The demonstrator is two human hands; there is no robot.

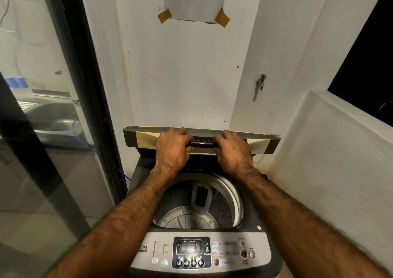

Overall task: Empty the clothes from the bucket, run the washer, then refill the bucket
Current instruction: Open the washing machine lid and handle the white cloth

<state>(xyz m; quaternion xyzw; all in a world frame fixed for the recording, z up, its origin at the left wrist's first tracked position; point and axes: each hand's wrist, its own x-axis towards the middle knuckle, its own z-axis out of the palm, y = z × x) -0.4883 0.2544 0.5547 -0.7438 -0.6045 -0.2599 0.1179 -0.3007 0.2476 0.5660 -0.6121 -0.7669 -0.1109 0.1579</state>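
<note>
Both hands are gripping the folded lid (261, 145), which is standing up along the back edge of the washer (265, 235). Its long axis is running left to right across the machine. The left hand (172, 148) and right hand (232, 150) are sitting side by side near the lid's middle, equally close to it, each grip clenched over its top edge. The open drum (225, 209) is lying below and in front of the hands, showing no laundry. The control panel (234, 254) is sitting at the washer's front edge. I am counting one washer, one lid, one drum and two hands. Neither the bucket nor any clothes are showing around the washer. Loading is probably the next step.
</note>
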